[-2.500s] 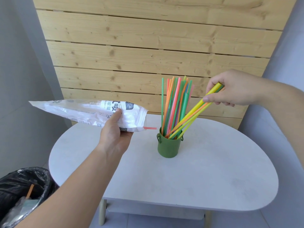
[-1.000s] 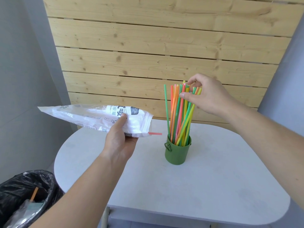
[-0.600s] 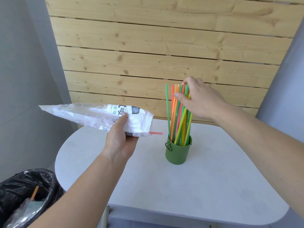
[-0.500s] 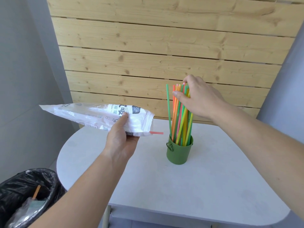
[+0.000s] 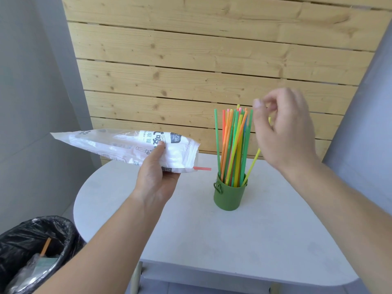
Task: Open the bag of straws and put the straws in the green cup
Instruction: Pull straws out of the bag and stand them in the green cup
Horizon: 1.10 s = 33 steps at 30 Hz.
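Hovering right hand (image 5: pixel 284 132), left hand (image 5: pixel 157 177) holding bag (image 5: pixel 118 145)

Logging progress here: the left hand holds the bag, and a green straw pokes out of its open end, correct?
Not quite. The straw poking out of the bag in the left hand is red, not green, as the head view shows.

A matt white tabletop with rounded corners (image 5: pixel 212 240) stands on pale wooden legs (image 5: pixel 135 279). Just behind it rises a panel of horizontal knotty pine planks (image 5: pixel 180 60), set between plain grey walls on the left (image 5: pixel 27 102) and right (image 5: pixel 371 124). Low at the left, beside the table, is a bin lined with a glossy black plastic bag (image 5: pixel 63 228). Inside it lie a thin orange strip (image 5: pixel 45 247) and crumpled clear plastic (image 5: pixel 27 279).
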Tool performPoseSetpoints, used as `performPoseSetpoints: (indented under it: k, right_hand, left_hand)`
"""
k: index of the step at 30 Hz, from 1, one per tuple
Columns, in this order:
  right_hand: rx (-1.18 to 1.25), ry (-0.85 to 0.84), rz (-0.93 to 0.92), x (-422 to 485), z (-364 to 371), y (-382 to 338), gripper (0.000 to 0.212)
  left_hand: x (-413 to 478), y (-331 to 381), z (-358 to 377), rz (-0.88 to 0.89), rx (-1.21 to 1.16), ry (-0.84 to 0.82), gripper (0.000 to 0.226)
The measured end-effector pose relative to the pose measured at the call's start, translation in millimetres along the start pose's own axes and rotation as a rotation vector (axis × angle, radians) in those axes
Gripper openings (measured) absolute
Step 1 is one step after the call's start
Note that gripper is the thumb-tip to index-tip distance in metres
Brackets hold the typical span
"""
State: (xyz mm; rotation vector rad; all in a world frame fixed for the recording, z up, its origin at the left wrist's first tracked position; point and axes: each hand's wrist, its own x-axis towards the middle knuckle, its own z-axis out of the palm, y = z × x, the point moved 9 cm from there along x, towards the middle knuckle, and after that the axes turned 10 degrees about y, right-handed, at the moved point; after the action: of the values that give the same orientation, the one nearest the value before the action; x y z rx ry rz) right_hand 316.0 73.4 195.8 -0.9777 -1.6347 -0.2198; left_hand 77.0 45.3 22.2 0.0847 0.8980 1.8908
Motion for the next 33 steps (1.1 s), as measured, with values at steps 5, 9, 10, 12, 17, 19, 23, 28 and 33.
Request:
performPoseSetpoints:
  k: [5,9,10,12,17,19,23,28,33]
  right_hand:
    - [0.217,-0.273,0.524,-80,23,22,0.053]
    - [0.508,-0.563,1.16,-157,59,31,0.067]
    - [0.633,-0.567,1.291,-168,64,25,0.07]
    - [0.846,-0.512,1.481,-178,72,18,0.073]
    - [1.067,-0.376,1.601,-178,84,9,0.067]
    - [1.071,-0.352,1.6,-177,85,7,0.061]
    - [1.074,-0.372,1.592,-177,88,2,0.052]
    - [0.934,-0.526,1.563,-190,92,1,0.035]
    - [0.99,-0.551,1.678,-199,99,0,0.017]
  left_hand:
    - [-11,7,14,0.039,0.021,-0.089,0.017]
    - [-19,8,25,0.074,0.075,-0.167,0.035]
    - [-21,8,28,0.088,0.087,-0.192,0.036]
    - [-26,7,35,0.134,0.141,-0.255,0.039]
    - [-36,-2,47,0.189,0.258,-0.401,0.04]
    - [-39,-4,49,0.188,0.267,-0.426,0.038]
    - [-42,-5,51,0.185,0.273,-0.452,0.034]
    - [-42,-3,51,0.197,0.306,-0.475,0.031]
    - [-49,-4,57,0.247,0.413,-0.542,0.03]
